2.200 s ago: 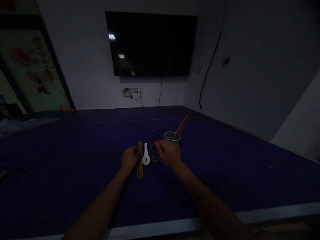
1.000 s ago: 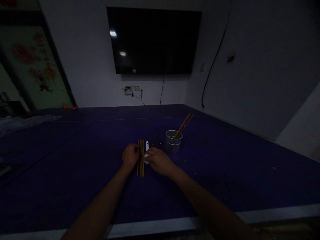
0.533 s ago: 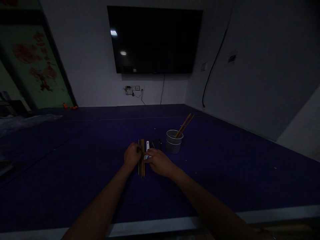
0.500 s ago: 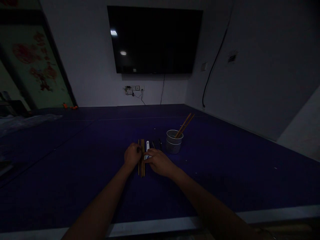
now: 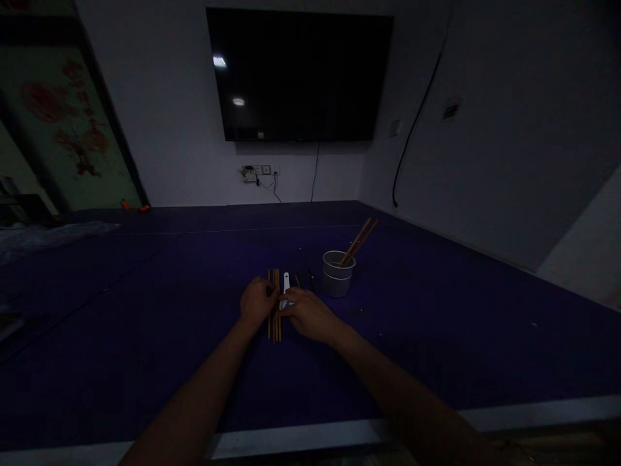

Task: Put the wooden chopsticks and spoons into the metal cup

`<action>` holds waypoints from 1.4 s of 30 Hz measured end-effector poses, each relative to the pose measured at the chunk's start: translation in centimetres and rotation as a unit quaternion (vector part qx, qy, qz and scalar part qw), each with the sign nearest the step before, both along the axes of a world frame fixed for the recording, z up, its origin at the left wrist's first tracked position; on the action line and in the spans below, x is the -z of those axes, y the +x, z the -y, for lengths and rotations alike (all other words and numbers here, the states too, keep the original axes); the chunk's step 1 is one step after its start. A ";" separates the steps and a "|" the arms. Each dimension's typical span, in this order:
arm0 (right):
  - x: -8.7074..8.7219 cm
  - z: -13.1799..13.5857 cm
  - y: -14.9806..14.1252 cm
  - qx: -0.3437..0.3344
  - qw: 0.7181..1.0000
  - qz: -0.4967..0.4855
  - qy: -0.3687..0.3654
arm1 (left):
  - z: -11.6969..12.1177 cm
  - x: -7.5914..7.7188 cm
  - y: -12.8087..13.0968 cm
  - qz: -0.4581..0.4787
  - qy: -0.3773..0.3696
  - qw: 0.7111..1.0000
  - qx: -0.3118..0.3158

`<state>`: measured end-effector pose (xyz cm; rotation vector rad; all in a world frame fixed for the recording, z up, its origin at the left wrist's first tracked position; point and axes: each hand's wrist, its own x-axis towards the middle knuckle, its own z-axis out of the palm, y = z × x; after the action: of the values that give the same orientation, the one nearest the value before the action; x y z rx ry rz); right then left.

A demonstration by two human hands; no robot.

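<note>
Several wooden chopsticks (image 5: 277,331) lie side by side on the purple surface, pointing away from me. My left hand (image 5: 256,303) is closed at their left side, its fingers curled over the leftmost chopstick. From the right, my right hand (image 5: 310,315) reaches across a white spoon (image 5: 286,281) with a blue pattern, its fingertips pinched at the chopsticks' right edge. The spoon's lower part is partly hidden by that hand. Beyond the right hand lie two dark, thin utensils (image 5: 311,280), too dim to name. A grey metal cup (image 5: 337,285) stands upright with two chopsticks (image 5: 358,243) leaning in it.
The purple surface (image 5: 145,336) runs from a pale front edge (image 5: 301,439) to the wall. Crumpled clear plastic (image 5: 58,234) lies at the far left, near small orange objects (image 5: 133,207). A large television (image 5: 303,77) hangs above wall sockets (image 5: 262,171). The light is dim.
The hands have barely shifted: the fingertips of both are slightly closer together over the chopsticks. The cup and the utensils have stayed in place.
</note>
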<state>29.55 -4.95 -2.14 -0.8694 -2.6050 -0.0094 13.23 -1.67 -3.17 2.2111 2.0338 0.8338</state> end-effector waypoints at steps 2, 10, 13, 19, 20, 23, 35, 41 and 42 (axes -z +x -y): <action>0.0 0.1 0.0 0.001 1.000 -0.001 0.000 | 0.0 0.0 0.0 0.002 0.000 1.000 -0.002; 0.0 0.1 0.0 0.004 1.000 0.004 0.002 | 0.1 0.0 0.1 0.008 0.000 1.000 -0.012; 0.0 0.1 0.0 0.005 1.000 0.004 0.003 | 0.1 0.0 0.1 0.004 -0.001 1.000 -0.020; 0.0 0.2 0.0 0.007 1.000 0.006 0.007 | 0.0 -0.1 0.0 -0.010 0.000 1.000 -0.026; 0.0 0.2 0.0 0.007 1.000 0.006 0.008 | 0.0 -0.1 0.0 -0.009 0.000 1.000 -0.024; 0.0 0.1 0.0 0.003 1.000 0.005 0.008 | 0.0 -0.1 0.0 -0.006 0.000 1.000 -0.023; 0.0 0.0 -0.1 -0.004 1.000 -0.006 0.012 | 0.3 -0.2 0.1 -0.011 -0.005 0.999 -0.034; 0.0 0.1 -0.2 -0.006 1.000 -0.012 0.024 | 0.2 -0.1 0.1 -0.010 -0.003 0.999 -0.031; 0.0 0.1 -0.2 -0.006 1.000 -0.013 0.025 | 0.2 -0.1 0.1 -0.011 -0.002 0.999 -0.031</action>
<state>29.39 -5.02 -2.16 -0.8306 -2.5741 -0.0576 13.35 -1.87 -3.06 2.1748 2.1208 0.8130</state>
